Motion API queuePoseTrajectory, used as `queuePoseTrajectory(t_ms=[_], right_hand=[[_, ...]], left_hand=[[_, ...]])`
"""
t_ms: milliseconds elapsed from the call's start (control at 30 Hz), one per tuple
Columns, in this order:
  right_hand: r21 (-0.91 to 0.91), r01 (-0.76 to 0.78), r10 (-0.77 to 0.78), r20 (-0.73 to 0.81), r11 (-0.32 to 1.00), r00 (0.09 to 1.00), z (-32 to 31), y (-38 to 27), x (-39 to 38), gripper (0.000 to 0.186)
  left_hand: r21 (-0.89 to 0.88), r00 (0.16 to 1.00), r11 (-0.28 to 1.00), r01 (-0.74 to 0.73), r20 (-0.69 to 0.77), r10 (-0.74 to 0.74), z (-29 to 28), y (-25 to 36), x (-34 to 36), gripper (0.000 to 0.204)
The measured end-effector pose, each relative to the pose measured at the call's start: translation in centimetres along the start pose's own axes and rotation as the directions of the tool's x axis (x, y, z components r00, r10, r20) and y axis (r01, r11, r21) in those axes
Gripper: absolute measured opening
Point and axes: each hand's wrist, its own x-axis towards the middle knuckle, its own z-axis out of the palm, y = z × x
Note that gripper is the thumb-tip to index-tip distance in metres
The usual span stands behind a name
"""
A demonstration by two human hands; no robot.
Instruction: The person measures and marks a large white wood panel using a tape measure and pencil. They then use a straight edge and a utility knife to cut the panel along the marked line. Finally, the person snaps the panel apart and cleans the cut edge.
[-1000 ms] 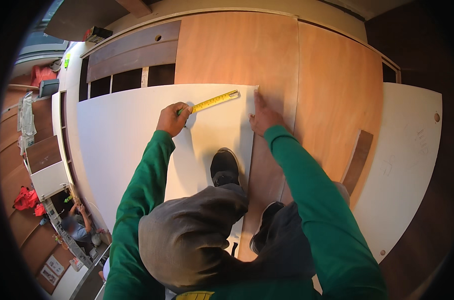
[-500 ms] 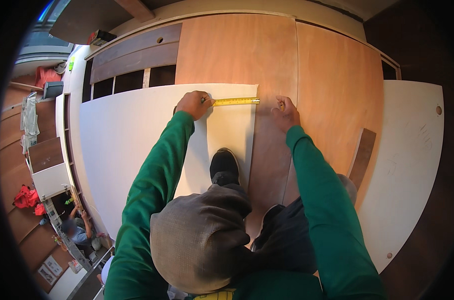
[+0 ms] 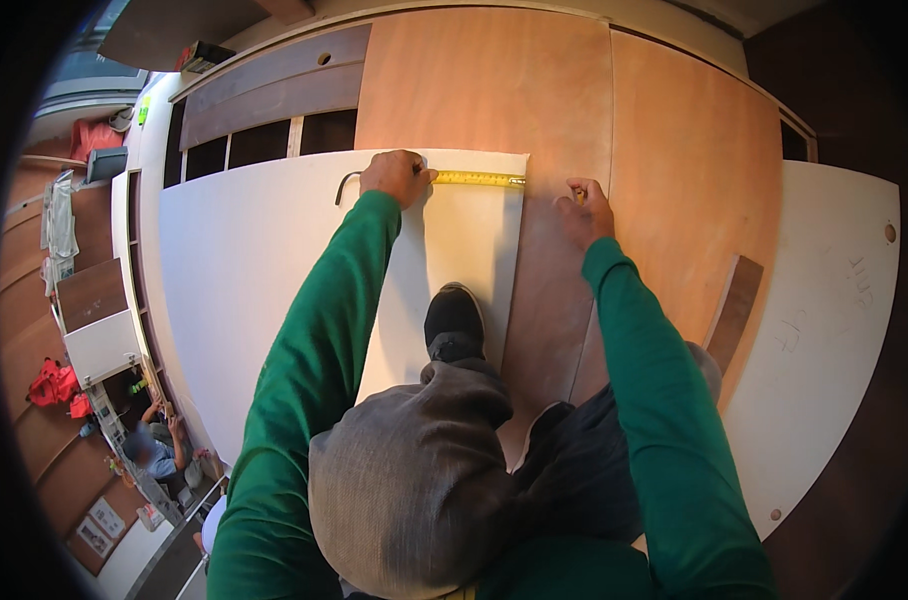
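Note:
My left hand point(image 3: 394, 178) is closed around a tape measure, its case hidden by the fingers and a black strap looping out on the left. The yellow blade of the tape measure point(image 3: 479, 179) runs rightward over a white board point(image 3: 274, 230), and its metal end meets the board's right edge. Beyond that edge, above the reddish-brown wood panel, my right hand point(image 3: 588, 215) has its fingers pinched on a small yellowish thing point(image 3: 580, 197), too little shown to name. It is apart from the tape. My shoe point(image 3: 454, 318) stands on the white board.
Large plywood panels point(image 3: 484, 80) lie beyond the board. A narrow dark strip point(image 3: 734, 310) and another white board point(image 3: 824, 300) are at the right. Dark openings point(image 3: 259, 150) show at the far left. Down at the left, a person point(image 3: 159, 450) crouches near a ladder.
The whole view has shifted slightly. Both hands sit a little farther up, and the strap of the tape measure now shows. The blade stays stretched to the board's edge.

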Motion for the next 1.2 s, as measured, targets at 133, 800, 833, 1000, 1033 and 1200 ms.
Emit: queuePoseTrajectory(t_ms=[133, 800, 833, 1000, 1033, 1200], right_hand=[[0.337, -0.243, 0.224, 0.093, 0.91, 0.97, -0.8, -2.2, 1.4, 0.031], [0.431, -0.093, -0.047, 0.303, 0.897, 0.952, 2.7, -9.6, 0.1, 0.025], [0.398, -0.079, -0.044, 0.292, 0.914, 0.955, 3.0, -9.5, 0.0, 0.024], [0.406, -0.051, -0.064, 0.266, 0.913, 0.962, 3.9, -8.5, 0.2, 0.023], [0.387, -0.038, -0.071, 0.264, 0.921, 0.962, 4.0, -8.3, 0.2, 0.024], [0.254, 0.039, -0.099, 0.227, 0.967, 0.969, 4.3, -7.2, 0.3, 0.023]], left_hand=[[-0.032, 0.999, 0.999, 0.032, -0.025, -0.032, -0.2, 0.4, -0.3, 0.032], [0.132, 0.973, 0.969, 0.211, 0.069, -0.221, -0.6, 2.9, 2.0, 0.045], [0.123, 0.97, 0.968, 0.216, 0.084, -0.227, -0.5, 2.9, 2.1, 0.045], [0.082, 0.97, 0.971, 0.226, 0.072, -0.232, -0.4, 2.6, 2.8, 0.037], [0.075, 0.974, 0.976, 0.202, 0.093, -0.209, -0.5, 2.5, 3.0, 0.031], [0.109, 0.956, 0.972, 0.21, 0.183, -0.228, -1.0, 2.3, 3.6, 0.043]])
